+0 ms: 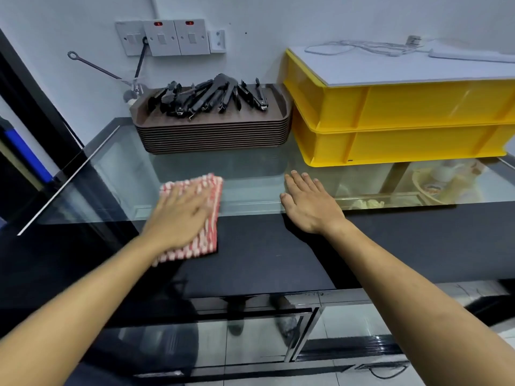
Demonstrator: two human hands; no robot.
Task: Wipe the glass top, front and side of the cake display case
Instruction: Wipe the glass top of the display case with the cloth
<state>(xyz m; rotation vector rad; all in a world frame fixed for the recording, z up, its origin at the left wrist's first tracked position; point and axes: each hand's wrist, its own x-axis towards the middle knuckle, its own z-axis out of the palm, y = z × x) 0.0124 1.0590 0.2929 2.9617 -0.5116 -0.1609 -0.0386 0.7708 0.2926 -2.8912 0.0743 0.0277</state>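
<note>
The cake display case has a glass top (250, 174) with a black band along its near edge, and its glass front (250, 338) drops away below. A red-and-white striped cloth (207, 190) lies flat across the glass and the black band. My left hand (178, 215) presses on the cloth with straight fingers and looks motion-blurred. My right hand (309, 201) rests flat on the glass top to the right, fingers spread, holding nothing.
A stack of brown trays (211, 129) carrying several black tongs (211, 96) sits at the back of the top. Two stacked yellow crates (404, 121) under a white board stand at the back right. Wall sockets (170, 37) are behind. A tall black cabinet (33, 129) borders the left.
</note>
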